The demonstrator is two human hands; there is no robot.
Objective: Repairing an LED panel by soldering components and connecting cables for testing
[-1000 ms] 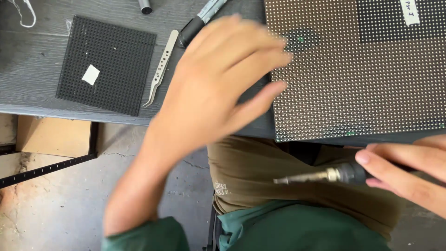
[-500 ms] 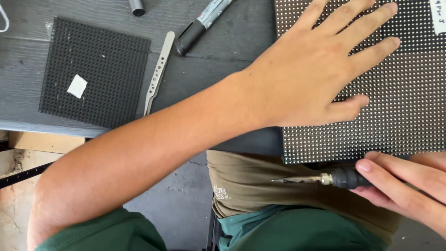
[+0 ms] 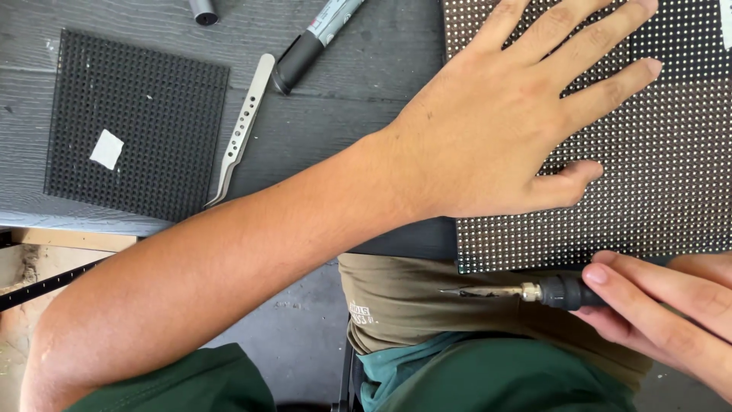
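1. Pressing flat, the left hand (image 3: 503,130) lies palm-down on the LED matrix panel (image 3: 656,191), fingers spread toward one o'clock and thumb along the lower part of the panel; it is released, grasping nothing, and reads as a weight to keep the panel from sliding on the dark table (image 3: 358,114).
2. Sitting at three o'clock of the table, the panel hangs slightly over the near edge above the lap, which puts its lower rim close to the tool.
3. Pinched between fingers and thumb, the soldering iron (image 3: 526,291) is held by the right hand (image 3: 663,313) at five o'clock, tip pointing toward nine o'clock, just below the panel's edge and clear of it.
4. Lying unused at ten o'clock are metal tweezers (image 3: 240,130), a black marker (image 3: 313,42) and a small perforated black grid (image 3: 137,122) with a white sticker.
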